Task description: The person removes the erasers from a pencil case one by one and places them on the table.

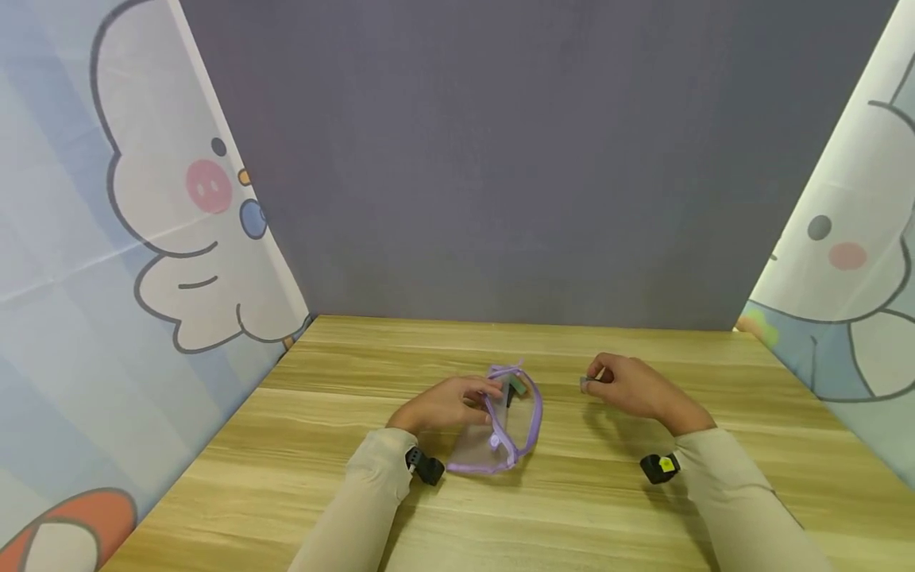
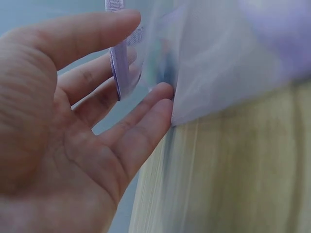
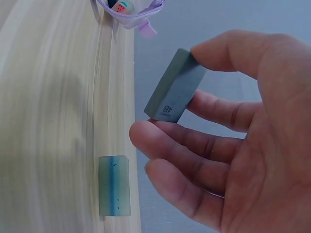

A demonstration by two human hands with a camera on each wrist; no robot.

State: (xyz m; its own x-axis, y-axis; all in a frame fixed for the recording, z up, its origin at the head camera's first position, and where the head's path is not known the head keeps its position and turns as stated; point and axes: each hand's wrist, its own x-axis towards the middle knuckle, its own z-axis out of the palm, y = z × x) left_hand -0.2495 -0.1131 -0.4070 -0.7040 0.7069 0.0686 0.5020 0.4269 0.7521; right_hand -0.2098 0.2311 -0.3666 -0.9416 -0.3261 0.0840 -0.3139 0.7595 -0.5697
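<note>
A translucent pouch with purple trim [image 1: 493,459] lies mid-table with its mouth spread. My left hand [image 1: 446,403] holds its near-left edge; in the left wrist view the thumb and fingers lie on either side of the purple trim [image 2: 119,68]. Inside the pouch show a green item [image 1: 518,385] and a dark one [image 1: 511,397]. To the right, my right hand [image 1: 632,387] pinches a grey-green eraser marked 4B [image 3: 176,90] between thumb and fingers. Below it in the right wrist view, a translucent eraser with a blue stripe [image 3: 114,187] rests on the table.
The wooden table [image 1: 286,445] ends at a dark grey panel [image 1: 486,159] behind. Cartoon-printed curtains [image 1: 64,262] stand on both sides. A small watermelon-patterned item [image 3: 124,7] shows in the pouch mouth in the right wrist view.
</note>
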